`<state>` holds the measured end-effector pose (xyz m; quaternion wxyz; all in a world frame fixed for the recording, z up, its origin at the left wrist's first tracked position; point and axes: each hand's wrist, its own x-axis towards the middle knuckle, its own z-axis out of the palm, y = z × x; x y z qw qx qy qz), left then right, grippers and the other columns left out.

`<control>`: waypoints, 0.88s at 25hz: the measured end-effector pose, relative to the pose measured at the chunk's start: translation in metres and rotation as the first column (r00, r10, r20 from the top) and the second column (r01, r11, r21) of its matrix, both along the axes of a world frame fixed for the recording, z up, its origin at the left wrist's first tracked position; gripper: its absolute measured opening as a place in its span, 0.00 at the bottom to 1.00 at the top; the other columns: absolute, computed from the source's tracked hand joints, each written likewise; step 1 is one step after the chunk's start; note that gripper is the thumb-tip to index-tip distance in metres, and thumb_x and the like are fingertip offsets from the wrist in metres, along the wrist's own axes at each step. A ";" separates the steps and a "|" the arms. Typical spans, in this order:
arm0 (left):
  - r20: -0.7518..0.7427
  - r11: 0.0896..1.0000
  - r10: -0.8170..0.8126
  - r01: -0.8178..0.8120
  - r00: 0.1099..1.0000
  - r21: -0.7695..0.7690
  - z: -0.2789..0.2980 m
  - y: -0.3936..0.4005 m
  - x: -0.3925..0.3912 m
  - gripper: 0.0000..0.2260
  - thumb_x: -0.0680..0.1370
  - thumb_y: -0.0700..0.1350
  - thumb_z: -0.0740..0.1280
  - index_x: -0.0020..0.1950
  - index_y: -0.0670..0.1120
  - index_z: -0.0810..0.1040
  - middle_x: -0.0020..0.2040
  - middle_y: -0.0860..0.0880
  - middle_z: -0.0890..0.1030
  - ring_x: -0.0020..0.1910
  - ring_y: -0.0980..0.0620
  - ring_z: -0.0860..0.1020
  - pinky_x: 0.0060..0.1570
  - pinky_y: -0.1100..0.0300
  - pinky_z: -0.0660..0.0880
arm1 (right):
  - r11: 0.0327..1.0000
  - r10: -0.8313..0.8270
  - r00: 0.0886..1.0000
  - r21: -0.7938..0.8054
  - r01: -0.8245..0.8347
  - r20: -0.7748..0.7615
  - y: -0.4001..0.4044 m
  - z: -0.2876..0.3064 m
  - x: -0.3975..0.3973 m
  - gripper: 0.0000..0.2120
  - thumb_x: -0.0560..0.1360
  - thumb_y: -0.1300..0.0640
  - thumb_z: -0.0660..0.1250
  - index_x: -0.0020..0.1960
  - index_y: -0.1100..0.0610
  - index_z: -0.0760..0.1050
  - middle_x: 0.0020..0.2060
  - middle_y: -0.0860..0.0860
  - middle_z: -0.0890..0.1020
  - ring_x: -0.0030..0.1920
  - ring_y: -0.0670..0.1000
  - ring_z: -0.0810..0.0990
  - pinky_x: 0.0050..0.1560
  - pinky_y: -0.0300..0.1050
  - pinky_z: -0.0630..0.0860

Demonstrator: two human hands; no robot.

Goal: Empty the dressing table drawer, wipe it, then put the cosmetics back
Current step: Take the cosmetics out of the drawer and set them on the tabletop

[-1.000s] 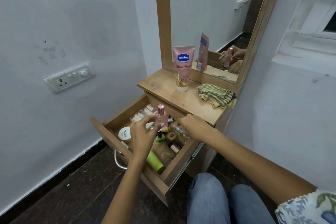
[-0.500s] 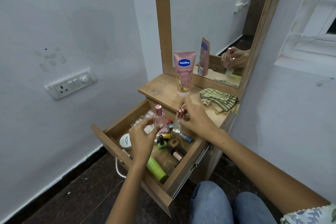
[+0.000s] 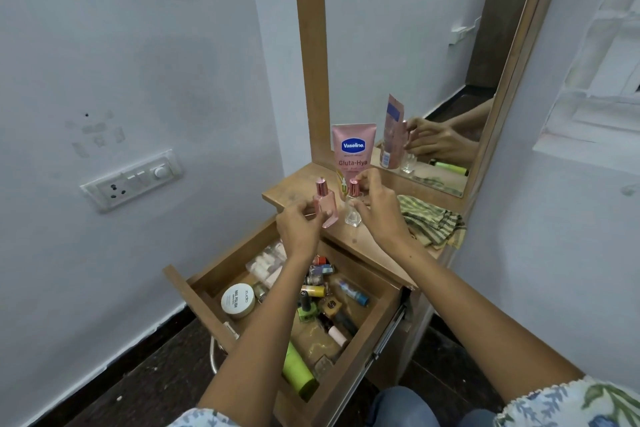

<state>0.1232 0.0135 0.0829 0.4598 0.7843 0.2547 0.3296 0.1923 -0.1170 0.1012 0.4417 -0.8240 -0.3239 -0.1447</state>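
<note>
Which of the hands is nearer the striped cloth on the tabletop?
The right. The right hand holds the clear bottle just left of the striped cloth; the left hand, on the pink bottle, is farther left.

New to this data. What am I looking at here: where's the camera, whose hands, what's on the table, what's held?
There is no robot. One wide-angle camera is worn on a person's head and looks forward and down, so both arms reach in from the bottom of the picture.

The left hand holds a pink perfume bottle. The right hand holds a small clear bottle with a pink cap. Both bottles are at the dressing table top; whether they already stand on it is hard to tell.

Also on the top are a Vaseline tube standing on its cap and a striped cloth. The mirror behind repeats the hands.

Below, the open drawer holds many cosmetics, such as a white jar and a green tube.
</note>
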 end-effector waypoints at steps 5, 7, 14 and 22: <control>-0.007 0.998 -0.010 0.010 1.000 0.065 -0.004 -0.002 0.024 0.12 0.67 0.43 0.77 0.49 0.44 0.84 0.43 0.49 0.85 0.42 0.56 0.81 0.48 0.54 0.80 | 1.000 -0.012 1.000 -0.002 0.012 0.005 0.007 -0.006 0.010 0.21 0.71 0.64 0.73 0.56 0.56 0.65 0.46 0.54 0.81 0.44 0.52 0.82 0.43 0.53 0.81; -0.010 0.997 -0.014 0.014 1.000 0.078 -0.005 -0.003 0.026 0.12 0.68 0.44 0.77 0.50 0.45 0.84 0.44 0.49 0.85 0.43 0.56 0.81 0.47 0.54 0.80 | 1.000 -0.011 1.000 0.005 0.011 0.018 0.007 -0.009 0.012 0.21 0.71 0.63 0.73 0.57 0.55 0.66 0.46 0.54 0.81 0.42 0.51 0.81 0.43 0.52 0.81; 0.007 0.980 -0.124 0.122 0.992 0.159 -0.006 -0.006 -0.012 0.19 0.72 0.51 0.73 0.61 0.47 0.79 0.55 0.52 0.83 0.46 0.64 0.77 0.45 0.71 0.71 | 0.995 -0.099 0.989 0.019 0.098 0.114 -0.002 -0.008 0.001 0.26 0.70 0.54 0.75 0.63 0.56 0.68 0.54 0.51 0.80 0.49 0.48 0.80 0.47 0.44 0.79; -0.123 0.967 -0.119 0.143 0.985 0.210 -0.046 0.024 -0.126 0.11 0.74 0.45 0.72 0.56 0.46 0.82 0.53 0.56 0.80 0.54 0.55 0.79 0.51 0.68 0.71 | 0.972 0.221 0.959 -0.123 -0.201 0.179 -0.012 -0.047 -0.079 0.09 0.75 0.57 0.68 0.55 0.55 0.75 0.53 0.48 0.78 0.51 0.46 0.78 0.51 0.32 0.75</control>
